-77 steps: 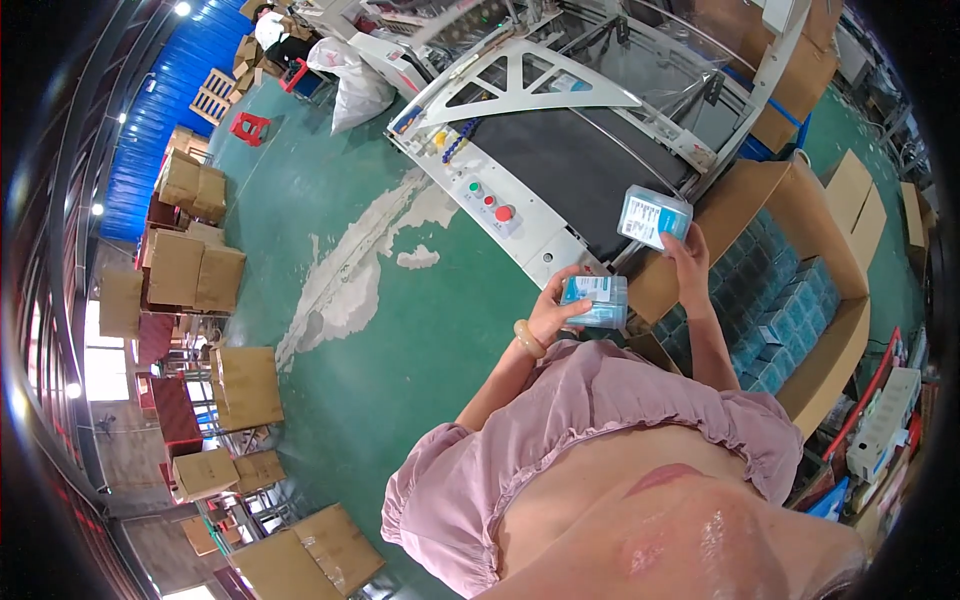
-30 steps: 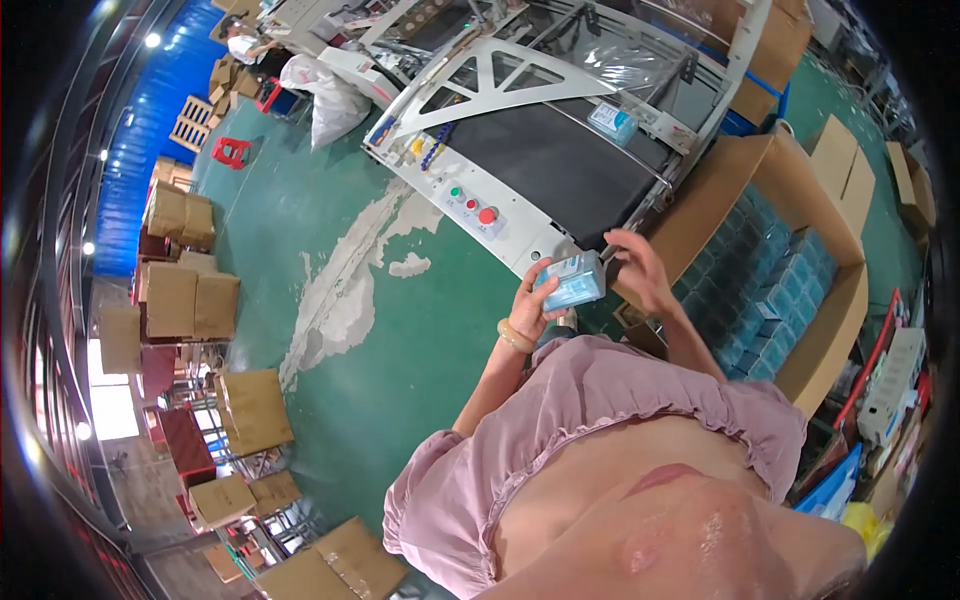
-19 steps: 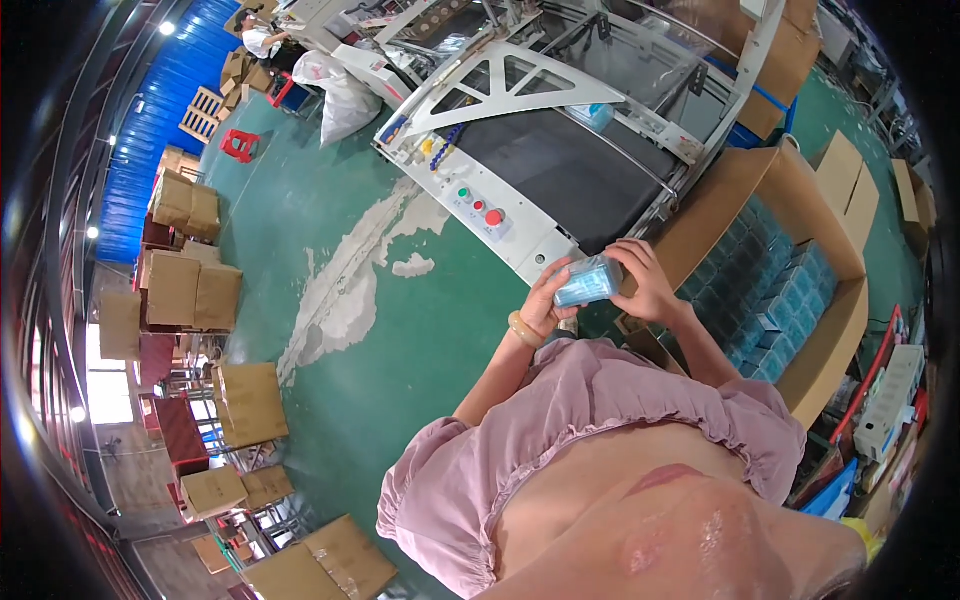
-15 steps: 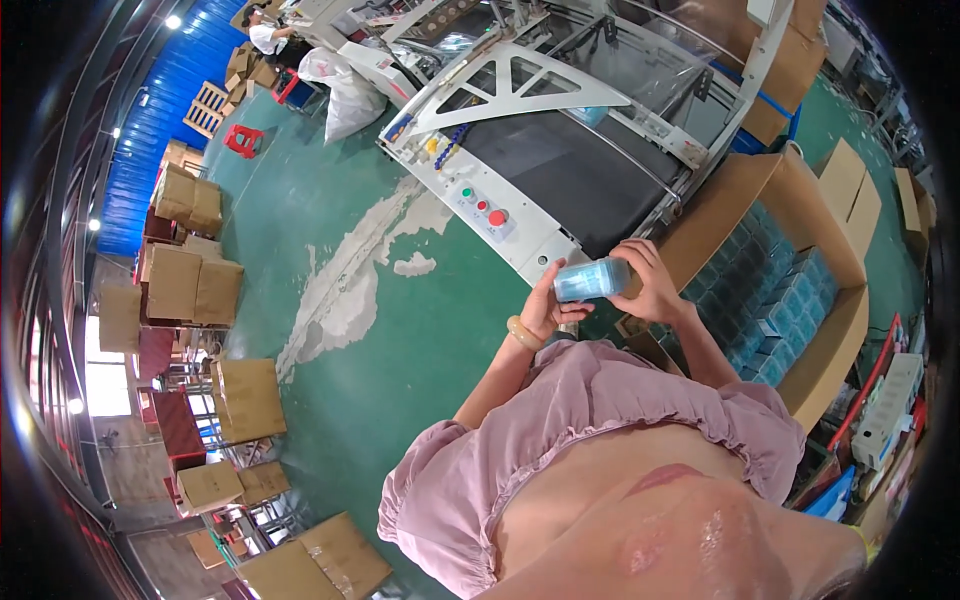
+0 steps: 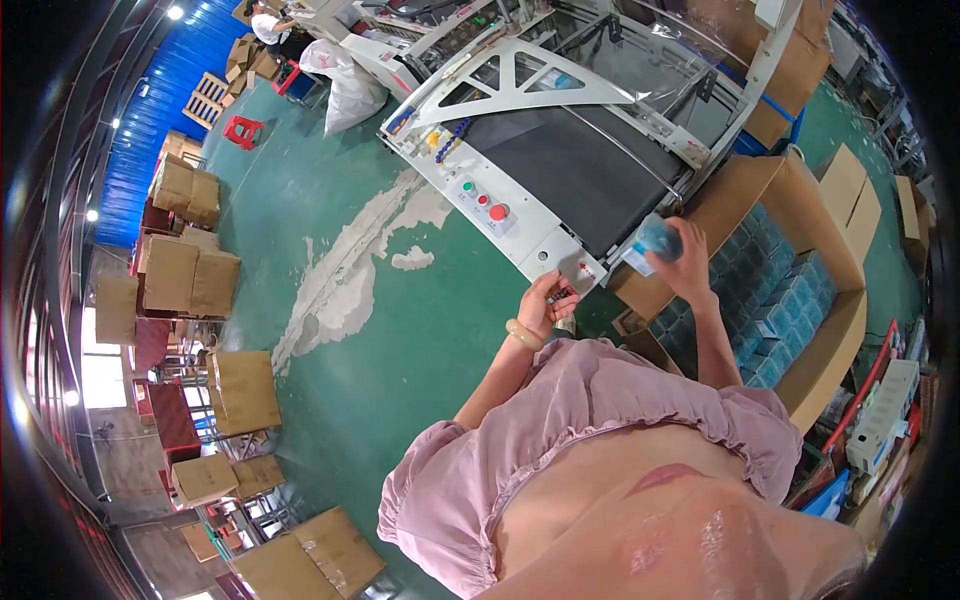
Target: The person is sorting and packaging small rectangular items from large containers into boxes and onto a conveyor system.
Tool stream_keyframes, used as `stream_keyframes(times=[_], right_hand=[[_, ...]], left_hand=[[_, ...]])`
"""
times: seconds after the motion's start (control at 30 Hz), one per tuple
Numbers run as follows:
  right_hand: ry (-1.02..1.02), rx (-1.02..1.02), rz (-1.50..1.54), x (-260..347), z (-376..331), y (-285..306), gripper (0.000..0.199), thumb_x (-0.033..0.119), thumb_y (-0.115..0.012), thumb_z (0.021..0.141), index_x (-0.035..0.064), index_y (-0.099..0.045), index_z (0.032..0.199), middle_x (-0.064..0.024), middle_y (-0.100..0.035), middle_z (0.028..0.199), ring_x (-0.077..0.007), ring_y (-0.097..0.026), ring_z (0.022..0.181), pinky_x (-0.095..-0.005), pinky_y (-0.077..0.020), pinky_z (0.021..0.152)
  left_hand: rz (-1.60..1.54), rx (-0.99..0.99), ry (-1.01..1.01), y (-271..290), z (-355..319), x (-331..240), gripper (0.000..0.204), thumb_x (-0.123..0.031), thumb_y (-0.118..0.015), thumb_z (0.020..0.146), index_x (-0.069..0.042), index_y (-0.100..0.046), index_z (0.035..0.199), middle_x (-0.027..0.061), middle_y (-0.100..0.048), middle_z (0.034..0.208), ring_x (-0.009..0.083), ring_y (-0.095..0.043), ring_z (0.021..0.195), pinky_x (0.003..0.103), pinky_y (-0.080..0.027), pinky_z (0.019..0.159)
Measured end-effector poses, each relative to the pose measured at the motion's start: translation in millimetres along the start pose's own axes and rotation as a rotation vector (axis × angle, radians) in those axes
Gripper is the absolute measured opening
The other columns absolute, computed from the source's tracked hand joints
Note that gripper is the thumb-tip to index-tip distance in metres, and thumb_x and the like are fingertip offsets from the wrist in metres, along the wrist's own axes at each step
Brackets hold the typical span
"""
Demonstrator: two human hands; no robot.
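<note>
My right hand (image 5: 688, 268) is raised and grips a blue-and-white wrapped pack (image 5: 650, 243), blurred by motion, just over the near end of the black conveyor belt (image 5: 565, 165). My left hand (image 5: 543, 308), with a pale bangle on the wrist, is lower and to the left, beside the white machine frame, its fingers curled around a small dark object (image 5: 562, 295). The two hands are apart. Right of them stands a large open cardboard box (image 5: 835, 330) filled with rows of similar blue packs (image 5: 775, 290).
The machine's white panel carries green and red buttons (image 5: 482, 202). Several brown cartons (image 5: 190, 275) are stacked on the green floor at the left. A white sack (image 5: 345, 80) and a red stool (image 5: 240, 130) stand further back, near another person (image 5: 268, 18).
Both hands were together on the blue pack. Now my right hand has carried it up and to the right alone, and my left hand has stayed low with the small dark object.
</note>
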State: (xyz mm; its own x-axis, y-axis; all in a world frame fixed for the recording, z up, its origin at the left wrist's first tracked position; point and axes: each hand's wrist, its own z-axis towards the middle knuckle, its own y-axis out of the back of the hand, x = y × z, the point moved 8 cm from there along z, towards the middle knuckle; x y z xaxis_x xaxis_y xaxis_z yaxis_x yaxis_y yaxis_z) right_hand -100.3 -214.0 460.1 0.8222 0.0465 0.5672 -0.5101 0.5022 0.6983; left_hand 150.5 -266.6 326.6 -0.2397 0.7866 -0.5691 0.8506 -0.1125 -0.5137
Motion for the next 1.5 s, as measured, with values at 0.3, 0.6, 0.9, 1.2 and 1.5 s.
stream_keyframes(times=[0.3, 0.6, 0.9, 1.2, 1.5], right_hand=[[-0.943, -0.617, 0.493, -228, 13, -22, 0.053, 0.040, -0.077, 0.063, 0.0031, -0.053, 0.092, -0.0050, -0.057, 0.080, -0.0119, -0.052, 0.063, -0.0283, -0.0424, 0.051], [-1.406, -0.477, 0.331, -314, 17, -83, 0.088, 0.048, -0.078, 0.057, -0.0096, -0.045, 0.114, -0.0200, -0.057, 0.107, -0.0293, -0.060, 0.085, -0.0393, -0.0489, 0.059], [-1.393, -0.543, 0.517, -313, 20, -109, 0.076, 0.051, -0.076, 0.059, -0.0082, -0.055, 0.103, -0.0195, -0.059, 0.102, -0.0296, -0.057, 0.094, -0.0393, -0.0456, 0.072], [-0.692, -0.316, 0.654, -220, 37, -16, 0.029, 0.028, -0.063, 0.079, 0.0029, -0.065, 0.094, -0.0106, -0.066, 0.093, -0.0190, -0.062, 0.086, -0.0313, -0.0467, 0.077], [-0.906, -0.215, -0.610, -375, -166, 187, 0.037, 0.025, -0.061, 0.075, 0.0081, -0.056, 0.108, -0.0146, -0.059, 0.105, -0.0363, -0.053, 0.096, -0.0432, -0.0434, 0.082]], left_hand=[[0.015, -0.018, -0.019, -9, -10, -10, 0.028, -0.029, -0.057, 0.085, -0.008, -0.052, 0.103, 0.0046, -0.058, 0.091, 0.0216, -0.063, 0.075, 0.029, -0.052, 0.064], [0.049, -0.033, -0.004, 12, -11, 0, 0.038, -0.031, -0.057, 0.084, -0.007, -0.050, 0.113, 0.0068, -0.057, 0.101, 0.0245, -0.061, 0.080, 0.032, -0.051, 0.070], [0.174, -0.055, 0.068, 5, -20, 7, 0.042, -0.034, -0.057, 0.084, -0.008, -0.047, 0.116, 0.0061, -0.053, 0.106, 0.0269, -0.056, 0.092, 0.035, -0.046, 0.079], [0.417, 0.331, 0.368, -131, 9, 88, 0.038, -0.030, -0.055, 0.088, -0.010, -0.045, 0.118, 0.0074, -0.053, 0.109, 0.0252, -0.058, 0.091, 0.033, -0.048, 0.074], [0.367, 0.477, 0.868, -263, 80, 317, 0.046, -0.041, -0.055, 0.086, -0.006, -0.044, 0.114, 0.0111, -0.050, 0.112, 0.0308, -0.055, 0.095, 0.039, -0.045, 0.082]])
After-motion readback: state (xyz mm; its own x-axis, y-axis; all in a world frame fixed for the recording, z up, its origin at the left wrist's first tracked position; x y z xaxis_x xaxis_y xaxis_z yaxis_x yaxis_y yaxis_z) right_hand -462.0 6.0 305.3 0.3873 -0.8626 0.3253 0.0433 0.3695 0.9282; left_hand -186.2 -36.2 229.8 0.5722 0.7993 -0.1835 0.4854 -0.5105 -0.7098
